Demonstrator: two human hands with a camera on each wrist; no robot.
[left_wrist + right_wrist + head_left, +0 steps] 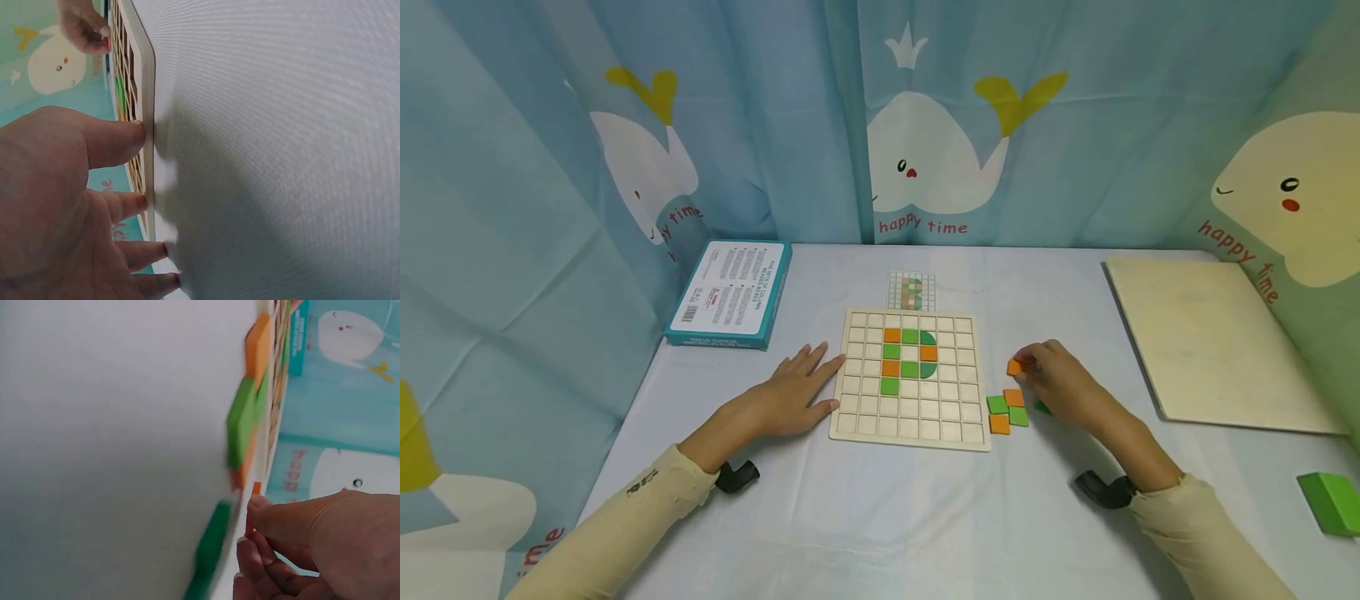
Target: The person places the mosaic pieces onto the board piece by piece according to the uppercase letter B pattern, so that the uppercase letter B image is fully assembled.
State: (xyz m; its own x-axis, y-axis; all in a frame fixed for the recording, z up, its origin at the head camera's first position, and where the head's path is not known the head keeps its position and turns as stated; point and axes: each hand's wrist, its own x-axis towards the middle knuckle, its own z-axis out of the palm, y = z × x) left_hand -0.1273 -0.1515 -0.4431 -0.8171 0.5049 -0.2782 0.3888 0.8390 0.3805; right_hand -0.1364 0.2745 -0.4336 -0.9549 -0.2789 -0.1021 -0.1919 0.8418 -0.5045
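R hand [1066, 390] pinches thin orange tile [1014, 367] past R edge of gridded wooden board [930, 409]; L hand [793, 393], spread, touches L edge.

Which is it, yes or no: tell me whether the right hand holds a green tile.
No, the head view shows the right hand pinching an orange tile.

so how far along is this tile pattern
Done: orange and green tiles form a P-like shape on the grid board. In hand: the right hand pinches an orange tile. Remaining: that tile needs placing, probably below the stem; the pattern card is too small to confirm whether the loose tiles are needed.
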